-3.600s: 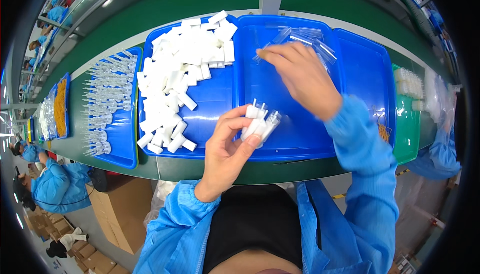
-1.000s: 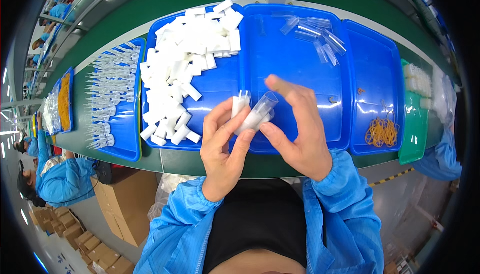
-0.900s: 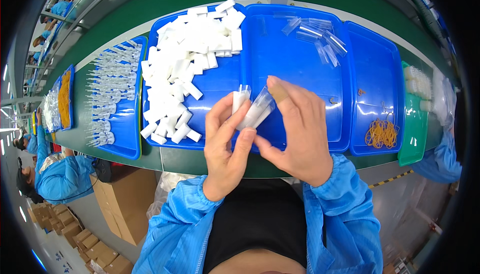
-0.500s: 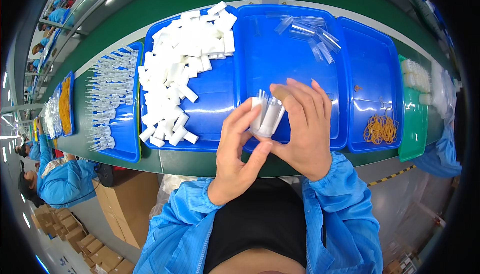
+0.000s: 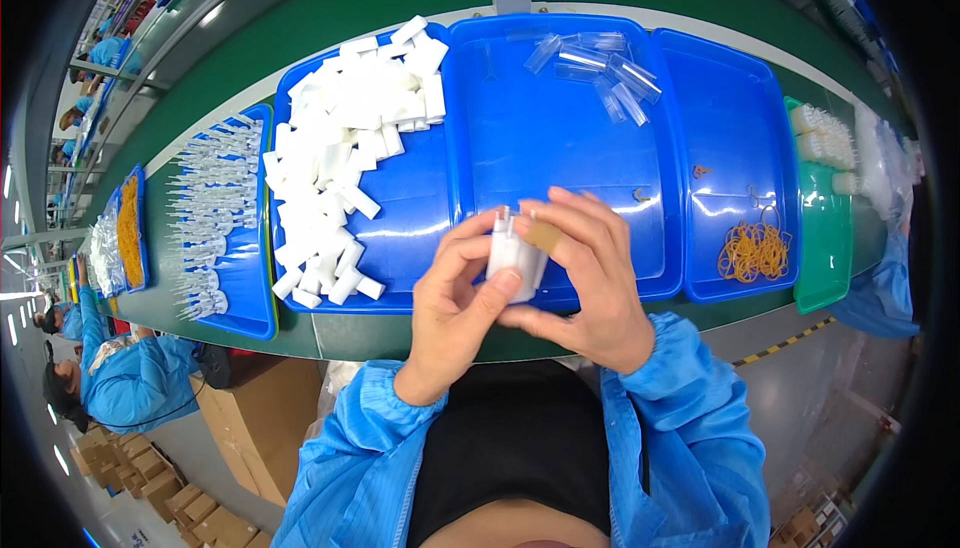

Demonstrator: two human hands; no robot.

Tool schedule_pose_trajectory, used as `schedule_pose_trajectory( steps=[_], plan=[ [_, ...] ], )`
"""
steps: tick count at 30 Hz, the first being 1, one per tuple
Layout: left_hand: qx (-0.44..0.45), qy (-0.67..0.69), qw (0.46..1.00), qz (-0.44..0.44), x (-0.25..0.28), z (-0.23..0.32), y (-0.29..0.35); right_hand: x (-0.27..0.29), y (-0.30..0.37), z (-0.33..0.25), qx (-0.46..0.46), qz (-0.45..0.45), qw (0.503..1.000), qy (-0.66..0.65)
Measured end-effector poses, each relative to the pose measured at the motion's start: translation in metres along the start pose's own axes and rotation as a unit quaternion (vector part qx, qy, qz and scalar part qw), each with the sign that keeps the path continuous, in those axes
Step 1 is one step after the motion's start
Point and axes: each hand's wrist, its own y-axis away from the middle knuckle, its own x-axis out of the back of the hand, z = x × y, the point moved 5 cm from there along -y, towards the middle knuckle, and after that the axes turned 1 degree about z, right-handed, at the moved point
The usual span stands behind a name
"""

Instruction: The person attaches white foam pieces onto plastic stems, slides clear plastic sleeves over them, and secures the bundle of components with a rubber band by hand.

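Both hands meet over the near edge of the middle blue tray, around a small bundle of clear tubes with white pieces in them (image 5: 512,260). My left hand (image 5: 455,298) grips it from the left, thumb pressed on its near side. From the right, my right hand (image 5: 590,283) curls round it with fingertips at the top and thumb below. A tan band wraps one right finger. The fingers hide part of the bundle, and its top is blurred. Loose clear tubes (image 5: 600,63) lie at the far side of the middle tray (image 5: 560,148).
White blocks (image 5: 350,108) heap in the blue tray to the left. Beyond stands a tray of pale nozzle-like parts (image 5: 215,198). To the right are yellow rubber bands (image 5: 755,251) in a blue tray and a green tray (image 5: 825,248) with white cylinders. A cardboard box (image 5: 250,418) stands lower left.
The bundle has turned more upright, and the clear tube ends show less. My fingers have closed further around it and both hands sit slightly lower. The whole view has shifted a little.
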Motion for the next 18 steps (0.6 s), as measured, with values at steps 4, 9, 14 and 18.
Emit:
schedule_pose_trajectory(
  steps=[4,9,14,18],
  plan=[
    [-0.039,-0.122,0.99,0.062,0.008,0.017,0.002,0.021,-0.047,0.031,0.024,-0.081,0.995,0.05],
    [-0.045,-0.131,0.99,0.021,-0.009,0.012,0.005,0.012,-0.119,0.113,0.163,-0.038,0.925,0.342],
    [-0.048,-0.154,0.985,0.053,0.004,0.013,0.013,-0.03,-0.151,0.108,0.135,-0.051,0.918,0.369],
    [-0.044,-0.134,0.988,0.061,0.005,0.016,0.014,-0.047,-0.172,0.117,0.0,-0.096,0.89,0.445]
  ],
)
